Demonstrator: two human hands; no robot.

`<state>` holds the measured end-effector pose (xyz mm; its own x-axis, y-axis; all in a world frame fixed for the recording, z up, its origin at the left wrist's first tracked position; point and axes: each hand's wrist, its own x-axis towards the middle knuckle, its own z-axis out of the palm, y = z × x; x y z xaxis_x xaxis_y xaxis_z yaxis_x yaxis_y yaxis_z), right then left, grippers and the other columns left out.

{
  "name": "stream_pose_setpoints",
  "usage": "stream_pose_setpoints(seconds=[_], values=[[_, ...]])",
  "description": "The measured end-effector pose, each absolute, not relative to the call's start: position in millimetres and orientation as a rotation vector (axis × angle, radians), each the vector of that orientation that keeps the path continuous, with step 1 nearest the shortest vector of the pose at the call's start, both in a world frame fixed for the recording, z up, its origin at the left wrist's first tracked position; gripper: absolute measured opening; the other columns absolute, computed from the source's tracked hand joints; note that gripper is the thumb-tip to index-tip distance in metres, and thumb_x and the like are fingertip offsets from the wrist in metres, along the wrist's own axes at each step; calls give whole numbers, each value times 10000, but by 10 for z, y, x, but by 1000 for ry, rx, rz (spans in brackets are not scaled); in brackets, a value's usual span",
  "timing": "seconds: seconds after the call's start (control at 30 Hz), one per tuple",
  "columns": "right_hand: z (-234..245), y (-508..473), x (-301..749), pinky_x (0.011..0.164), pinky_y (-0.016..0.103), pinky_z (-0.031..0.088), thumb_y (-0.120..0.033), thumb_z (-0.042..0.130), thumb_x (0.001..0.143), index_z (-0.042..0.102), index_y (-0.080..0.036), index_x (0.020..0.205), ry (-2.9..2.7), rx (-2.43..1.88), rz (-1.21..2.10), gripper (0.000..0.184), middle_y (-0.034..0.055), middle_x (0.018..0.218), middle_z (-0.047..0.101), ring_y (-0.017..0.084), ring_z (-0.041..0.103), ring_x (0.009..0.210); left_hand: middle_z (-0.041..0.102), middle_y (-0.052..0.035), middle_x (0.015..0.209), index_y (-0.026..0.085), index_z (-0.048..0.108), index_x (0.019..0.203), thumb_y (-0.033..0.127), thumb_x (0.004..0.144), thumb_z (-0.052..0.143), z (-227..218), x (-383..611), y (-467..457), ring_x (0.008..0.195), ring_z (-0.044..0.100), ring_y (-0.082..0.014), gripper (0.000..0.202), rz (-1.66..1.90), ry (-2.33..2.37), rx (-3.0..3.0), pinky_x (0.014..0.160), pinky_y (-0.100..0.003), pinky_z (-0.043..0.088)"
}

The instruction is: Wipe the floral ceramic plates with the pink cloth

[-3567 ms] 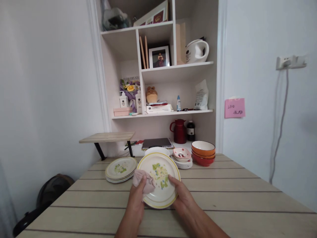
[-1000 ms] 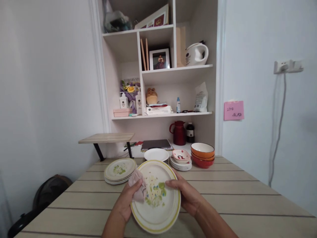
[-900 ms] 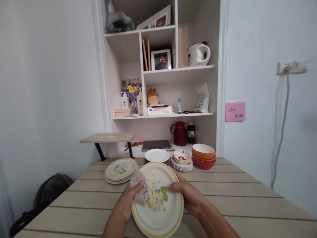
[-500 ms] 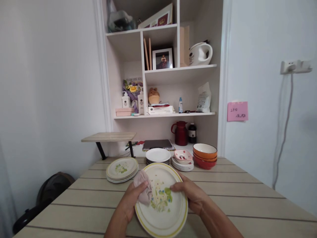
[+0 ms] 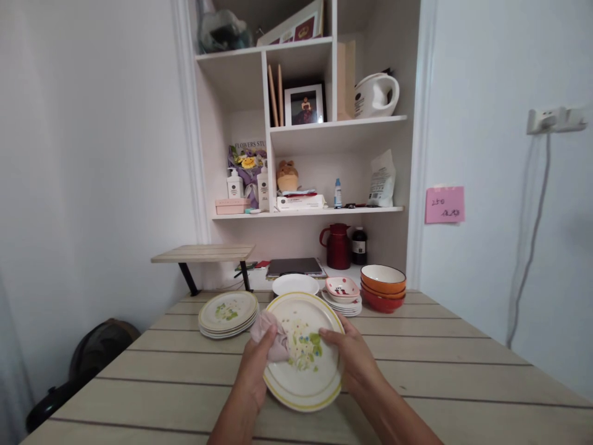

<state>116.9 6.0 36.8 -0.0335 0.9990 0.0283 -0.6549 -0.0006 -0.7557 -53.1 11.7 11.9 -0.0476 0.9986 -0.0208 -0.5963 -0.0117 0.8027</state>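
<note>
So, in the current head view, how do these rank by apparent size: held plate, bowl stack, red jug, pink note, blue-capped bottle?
1. Held plate, which is also nearest the camera
2. Bowl stack
3. Red jug and pink note: too alike to rank
4. Blue-capped bottle

A room in a home: 1 photo frame and 1 plush toy on shelves at upper centre.

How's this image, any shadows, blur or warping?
In the head view, light is soft without strong glare, the cord casting a shadow; also in the head view, writing on the pink note looks smudged and the table seems stretched toward the lower corners.
</note>
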Motion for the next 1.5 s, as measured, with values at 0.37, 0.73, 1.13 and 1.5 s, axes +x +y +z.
stream_pose_setpoints(seconds=[0.37, 0.73, 1.13, 1.5], values=[[290, 105, 1072, 648, 385, 577, -189, 777, 555, 460, -233, 1337, -536, -615, 1273, 845, 16, 778, 766, 256, 711, 677, 684, -154, 1181, 172, 593, 1201, 290, 740, 715, 101, -120, 46, 1042, 662, -307, 491, 1508, 648, 545, 874, -424, 544], [488, 60, 1210, 832, 430, 539, -203, 727, 687, 553, -120, 1228, -716, -569, 1689, 574, 125, 931, 760, 281, 716, 838, 736, -139, 1046, 153, 578, 1218, 242, 699, 753, 233, -410, 54, 929, 700, -301, 555, 1602, 737, 648, 866, -439, 544], [718, -141, 1468, 744, 402, 543, -257, 710, 718, 380, -292, 1379, -1051, -633, 1734, 740, 71, 1000, 728, 248, 704, 801, 711, -154, 1117, 141, 590, 1226, 222, 699, 757, 318, -613, -93, 1038, 659, -304, 558, 1324, 597, 909, 935, -418, 499], [598, -57, 1399, 604, 352, 529, -226, 701, 648, 527, -225, 1205, -1048, -692, 1582, 583, 35, 788, 727, 204, 662, 611, 726, -150, 1075, 125, 613, 1183, 241, 734, 723, 296, -547, -90, 998, 674, -296, 477, 1301, 612, 941, 904, -413, 507]])
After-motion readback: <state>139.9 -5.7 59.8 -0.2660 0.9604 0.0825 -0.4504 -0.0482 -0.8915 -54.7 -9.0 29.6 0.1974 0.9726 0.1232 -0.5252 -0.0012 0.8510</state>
